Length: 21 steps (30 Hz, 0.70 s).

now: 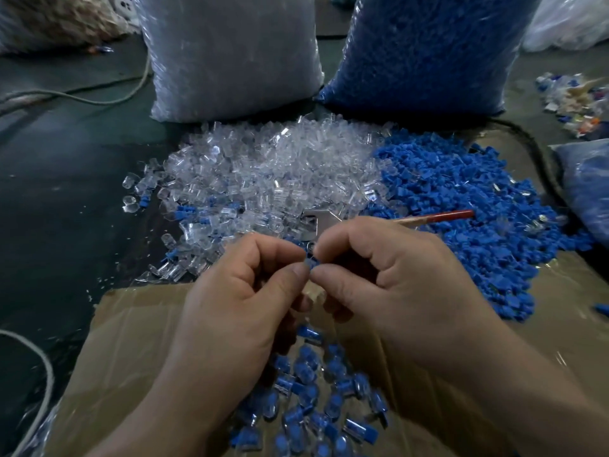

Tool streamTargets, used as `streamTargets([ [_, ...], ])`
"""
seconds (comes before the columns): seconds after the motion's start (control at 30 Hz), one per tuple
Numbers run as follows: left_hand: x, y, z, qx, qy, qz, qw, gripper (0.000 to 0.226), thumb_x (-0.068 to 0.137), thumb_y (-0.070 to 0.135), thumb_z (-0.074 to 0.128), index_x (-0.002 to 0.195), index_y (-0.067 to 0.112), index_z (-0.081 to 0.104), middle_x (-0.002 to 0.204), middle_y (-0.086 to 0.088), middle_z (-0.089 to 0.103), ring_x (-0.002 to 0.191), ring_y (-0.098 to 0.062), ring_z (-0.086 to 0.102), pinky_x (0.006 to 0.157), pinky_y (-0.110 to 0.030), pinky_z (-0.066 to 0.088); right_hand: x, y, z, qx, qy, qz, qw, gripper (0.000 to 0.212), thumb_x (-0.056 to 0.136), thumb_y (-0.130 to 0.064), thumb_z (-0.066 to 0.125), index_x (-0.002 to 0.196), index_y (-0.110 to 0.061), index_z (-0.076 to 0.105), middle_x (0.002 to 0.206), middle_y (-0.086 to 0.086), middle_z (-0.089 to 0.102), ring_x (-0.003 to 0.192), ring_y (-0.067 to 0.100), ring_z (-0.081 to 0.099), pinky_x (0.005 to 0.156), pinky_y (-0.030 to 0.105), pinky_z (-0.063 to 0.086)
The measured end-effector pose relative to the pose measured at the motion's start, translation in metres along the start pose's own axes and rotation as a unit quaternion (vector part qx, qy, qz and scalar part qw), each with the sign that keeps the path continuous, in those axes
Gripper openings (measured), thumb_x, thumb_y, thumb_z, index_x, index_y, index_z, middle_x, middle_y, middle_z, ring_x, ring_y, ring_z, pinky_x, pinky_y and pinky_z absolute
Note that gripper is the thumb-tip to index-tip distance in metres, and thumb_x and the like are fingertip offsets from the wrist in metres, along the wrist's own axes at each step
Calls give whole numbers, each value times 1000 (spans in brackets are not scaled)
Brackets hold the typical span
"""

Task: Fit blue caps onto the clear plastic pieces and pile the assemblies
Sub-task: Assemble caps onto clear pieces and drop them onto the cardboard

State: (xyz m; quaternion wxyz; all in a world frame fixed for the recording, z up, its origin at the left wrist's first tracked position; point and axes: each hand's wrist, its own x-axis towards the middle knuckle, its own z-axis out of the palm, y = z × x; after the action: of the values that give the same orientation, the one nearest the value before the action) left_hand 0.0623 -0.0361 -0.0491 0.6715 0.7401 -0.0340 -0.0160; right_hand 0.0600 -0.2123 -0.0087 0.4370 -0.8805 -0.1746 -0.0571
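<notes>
Fingers (298, 272) of the left hand (237, 291) and right hand (395, 282) pinch one blue cap (312, 262) between them. The pile of capped pieces (313, 387) lies right below.

Flattened cardboard sheet (131, 341) on dark floor (66, 192). Red-tipped stick (451, 215) lies beyond its far edge. Pale cord (49, 374) curves just off its left edge; mixed scrap heap (573, 103) far beyond its right.

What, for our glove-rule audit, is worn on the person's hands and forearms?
Nothing that shows. The left hand and right hand are bare: no gloves, rings or finger tape. No watch or bracelet at either wrist, and both forearms run uncovered to the frame's edge, with no sleeve in view.
</notes>
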Motion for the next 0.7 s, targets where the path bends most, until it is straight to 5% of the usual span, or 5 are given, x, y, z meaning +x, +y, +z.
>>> streamTargets([
  [0.33,-2,2,2,-11,2,-3,1000,22,74,45,70,94,35,73,77,-4,74,71,-26,74,59,-36,61,-5,8,-1,-49,19,-65,996,12,92,-26,59,102,-28,66,93,-16,60,87,5,60,72,29,53],
  [0.47,-3,3,3,41,2,33,999,18,77,45,67,93,39,72,76,3,75,69,-12,73,56,-21,55,-6,5,2,-134,12,-106,985,22,94,-28,46,107,-27,64,99,-11,58,83,10,59,66,35,53],
  [0.57,-5,8,3,91,-6,66,994,18,77,48,65,93,43,70,77,9,75,68,-6,72,59,-18,56,-7,3,4,-150,27,-132,980,25,93,-20,54,116,-24,63,102,-7,61,82,17,61,63,39,54],
  [0.7,-6,13,3,1,-18,12,1000,17,73,43,69,87,35,74,70,-1,73,59,-13,69,53,-21,53,-7,1,2,-153,34,-150,976,31,93,-19,55,123,-26,57,105,-10,63,90,9,60,69,34,53],
])
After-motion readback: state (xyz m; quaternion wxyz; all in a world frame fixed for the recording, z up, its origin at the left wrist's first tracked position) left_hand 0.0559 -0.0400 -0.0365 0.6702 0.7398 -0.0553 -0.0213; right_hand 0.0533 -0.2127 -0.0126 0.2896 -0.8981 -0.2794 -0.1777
